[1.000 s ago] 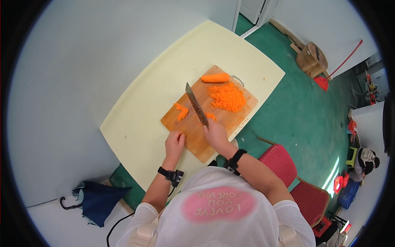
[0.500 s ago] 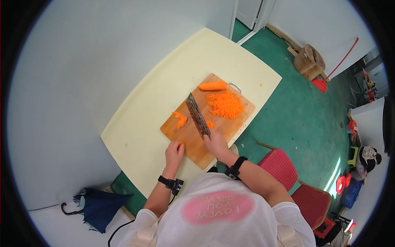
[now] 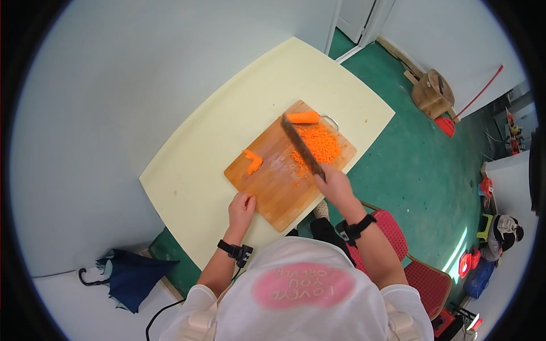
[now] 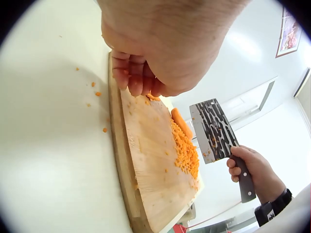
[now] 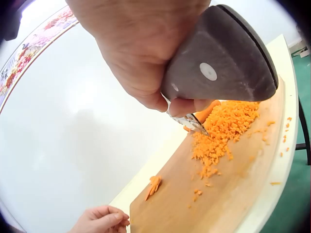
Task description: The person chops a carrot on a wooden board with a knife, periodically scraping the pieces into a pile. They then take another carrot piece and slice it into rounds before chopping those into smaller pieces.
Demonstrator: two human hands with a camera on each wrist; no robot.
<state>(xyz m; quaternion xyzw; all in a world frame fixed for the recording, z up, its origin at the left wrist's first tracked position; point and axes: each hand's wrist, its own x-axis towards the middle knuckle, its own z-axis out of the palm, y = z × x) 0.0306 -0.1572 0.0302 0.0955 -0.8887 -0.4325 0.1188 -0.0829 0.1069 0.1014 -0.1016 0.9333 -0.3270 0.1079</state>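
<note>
My right hand (image 3: pixel 335 186) grips the dark handle of a cleaver (image 4: pixel 214 128). In the head view its blade overlaps the heap of finely chopped carrot (image 3: pixel 321 143) and the end of a carrot piece (image 3: pixel 304 117) on the wooden cutting board (image 3: pixel 278 199). Bits of carrot cling to the blade in the left wrist view. My left hand (image 3: pixel 242 210) is idle at the board's left edge, fingers loosely curled and holding nothing. Some carrot slices (image 5: pixel 153 187) lie apart from the heap, toward the left side of the board.
The pale table (image 3: pixel 187 176) stands against a wall, with carrot crumbs (image 4: pixel 98 94) beside the board. Red chairs (image 3: pixel 424 281) are at the right, a dark blue umbrella (image 3: pixel 136 278) at lower left. Farther off stand a wooden block (image 3: pixel 432 94) and a red dustpan (image 3: pixel 445 126).
My right hand has carried the cleaver rightward, from the middle of the board to the chopped carrot heap. The small chopped bits formerly beside the blade now adjoin the heap. My left hand has stayed put.
</note>
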